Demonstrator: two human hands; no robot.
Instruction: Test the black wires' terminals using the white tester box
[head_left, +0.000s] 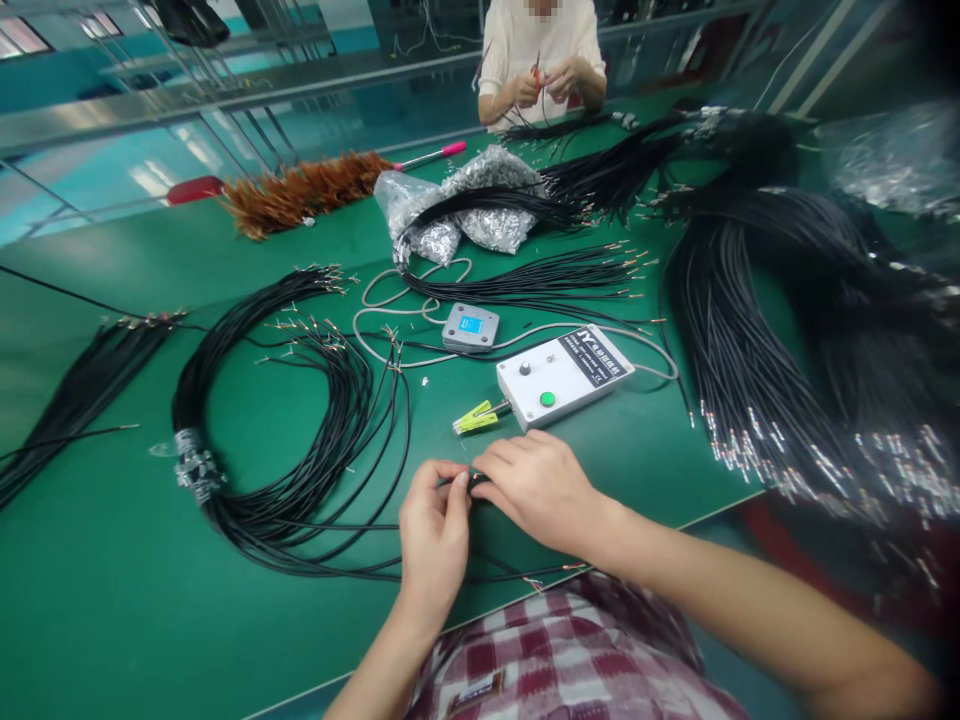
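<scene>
My left hand (437, 520) pinches a black cable (474, 480) between thumb and forefinger, close to the table's front edge. My right hand (536, 487) meets it there, its fingers closed around the same short stretch of cable; the fingertips partly hide it. Just beyond my hands sits a white machine box (566, 375) with a green button, a knob and a black label. A yellow-green clip (475, 417) sticks out from its left side. To the left lies a looped bundle of black cables (300, 490) with stripped ends, bound at a silvery plastic wrap (196, 466).
A small grey box with a blue screen (471, 327) lies behind, on a grey cord. Bags of small metal parts (495, 200), an orange-brown duster (307, 190) and more black cable bundles (739, 300) cover the back and right. Across the table a person (541, 70) holds red-handled scissors.
</scene>
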